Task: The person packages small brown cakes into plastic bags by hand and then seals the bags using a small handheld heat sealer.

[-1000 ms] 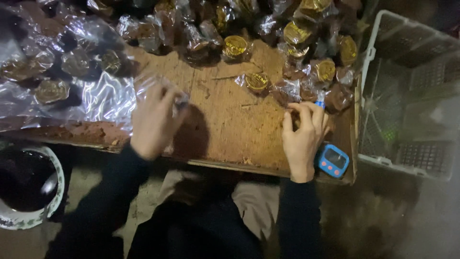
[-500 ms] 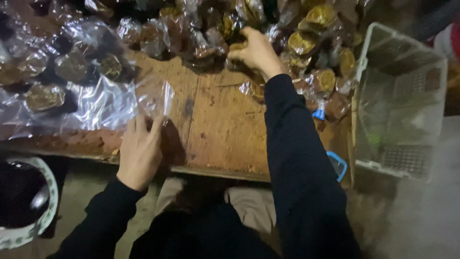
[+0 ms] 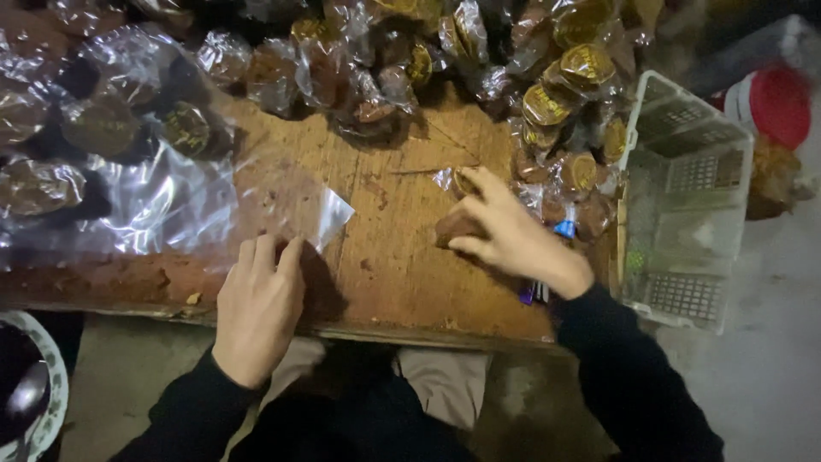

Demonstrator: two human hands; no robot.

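The left hand (image 3: 256,308) lies palm down on the wooden counter (image 3: 385,257), fingers extended and close together, with the fingertips pressing the near edge of an empty clear plastic bag (image 3: 282,210) flat against the surface; nothing is gripped in it. The bag extends away from the fingertips toward the upper right, one corner catching the light. The right hand (image 3: 513,239) is partly curled, thumb and fingers closed around a brown cake (image 3: 453,227) that sits on the counter just right of centre; the index finger reaches toward a wrapped cake (image 3: 457,180) directly behind it. A heap of wrapped cakes with gold round labels (image 3: 564,94) occupies the far right portion of the counter, and more wrapped pieces (image 3: 359,68) run along the far edge. To the left, a large loose sheet of clear plastic (image 3: 145,188) covers further dark cakes. A white plastic basket (image 3: 693,197) stands beside the counter's right edge. A small blue object (image 3: 564,229) is partly hidden behind the right wrist. A round white-rimmed bowl (image 3: 34,393) sits low at the lower left, below counter level.
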